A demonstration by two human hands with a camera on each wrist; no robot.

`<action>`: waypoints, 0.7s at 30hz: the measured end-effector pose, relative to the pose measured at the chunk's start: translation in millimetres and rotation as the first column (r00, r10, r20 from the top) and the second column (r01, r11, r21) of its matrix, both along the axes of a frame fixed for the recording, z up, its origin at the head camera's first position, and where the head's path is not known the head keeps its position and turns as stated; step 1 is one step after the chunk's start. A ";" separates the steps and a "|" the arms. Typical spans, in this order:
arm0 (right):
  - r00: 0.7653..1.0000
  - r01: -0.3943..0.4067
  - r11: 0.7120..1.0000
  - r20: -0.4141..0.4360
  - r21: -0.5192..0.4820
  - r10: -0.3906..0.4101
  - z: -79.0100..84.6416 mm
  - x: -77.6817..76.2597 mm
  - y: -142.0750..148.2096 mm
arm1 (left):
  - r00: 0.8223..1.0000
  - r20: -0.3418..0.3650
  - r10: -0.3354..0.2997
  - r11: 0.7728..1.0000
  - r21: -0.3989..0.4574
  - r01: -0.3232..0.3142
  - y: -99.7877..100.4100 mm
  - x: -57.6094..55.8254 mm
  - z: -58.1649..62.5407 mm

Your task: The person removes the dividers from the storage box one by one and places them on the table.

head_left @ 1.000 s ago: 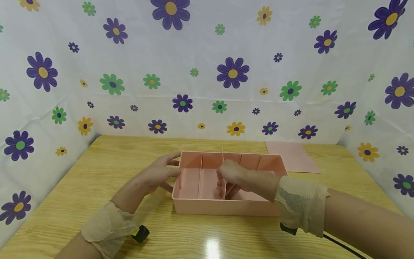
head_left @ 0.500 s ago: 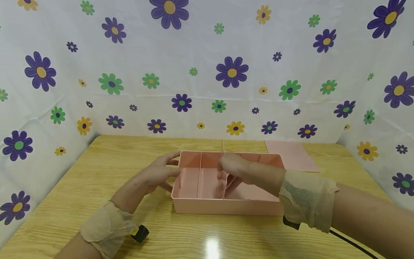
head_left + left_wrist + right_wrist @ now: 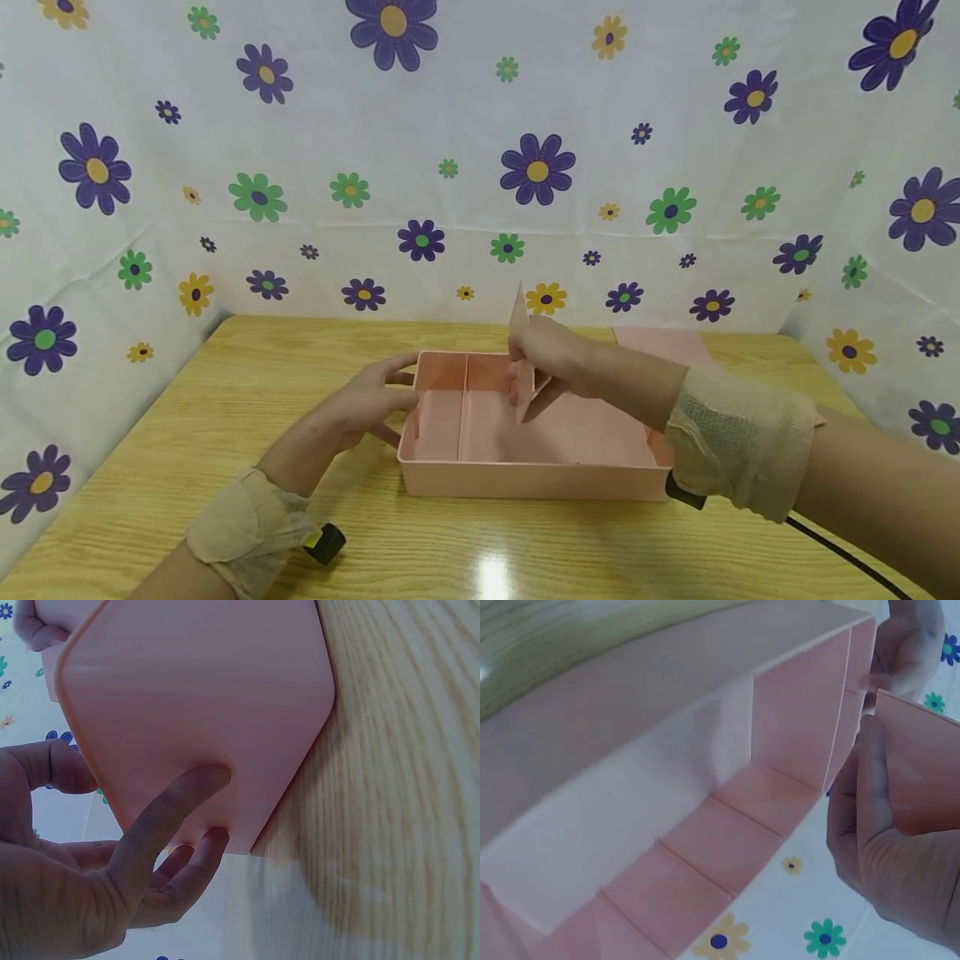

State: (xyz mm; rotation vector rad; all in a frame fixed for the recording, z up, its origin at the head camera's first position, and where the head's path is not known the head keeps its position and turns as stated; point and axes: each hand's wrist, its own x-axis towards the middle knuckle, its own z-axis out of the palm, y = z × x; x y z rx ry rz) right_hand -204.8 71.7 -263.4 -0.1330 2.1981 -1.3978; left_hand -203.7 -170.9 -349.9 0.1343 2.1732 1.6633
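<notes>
A long pink storage box [image 3: 525,481] lies lengthwise across the table. My left hand [image 3: 367,402] holds its left end, the thumb against the outer end wall [image 3: 202,697] and a finger at the rim. Above the middle of the box, my right hand [image 3: 551,346] grips a thin pink divider [image 3: 519,310] upright. The divider's lower edge is inside the box and its top rises well past the rim. In the right wrist view, the thumb and fingers pinch this divider [image 3: 922,765] by its edge. Another divider [image 3: 463,417] stands across the box toward the left end.
A flat pink sheet [image 3: 660,340] lies on the wooden table [image 3: 300,350] at the back right, partly covered by my right arm. Slot ridges [image 3: 694,866] line the box's inner long wall. A flowered cloth [image 3: 420,150] hangs behind and at both sides.
My right hand has risen with the divider, lifting its lower edge off the box floor. My left hand has stayed at the box's left end.
</notes>
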 end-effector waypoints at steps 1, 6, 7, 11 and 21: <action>1.000 0.008 1.000 -0.008 -0.020 -0.008 1.5 -1.0 1.5 | 1.000 0.000 0.000 1.000 -0.001 0.000 0.0 0.1 -0.1; 0.995 0.066 0.991 -0.068 -0.119 -0.075 7.7 -6.1 10.8 | 1.000 -0.003 -0.005 1.000 0.005 0.005 -0.7 0.7 -0.3; 0.993 0.080 0.988 -0.081 -0.133 -0.091 8.8 -7.2 13.7 | 1.000 -0.003 -0.008 1.000 0.006 0.008 -0.4 0.5 -0.4; 0.984 0.098 0.983 -0.135 -0.158 -0.120 10.2 -11.9 27.5 | 1.000 0.000 -0.020 1.000 0.017 0.020 -0.3 0.3 -1.1; 0.951 0.086 0.996 -0.297 -0.018 -0.087 8.2 -21.8 68.5 | 0.999 -0.013 -0.030 1.000 0.009 0.030 0.6 0.8 -0.8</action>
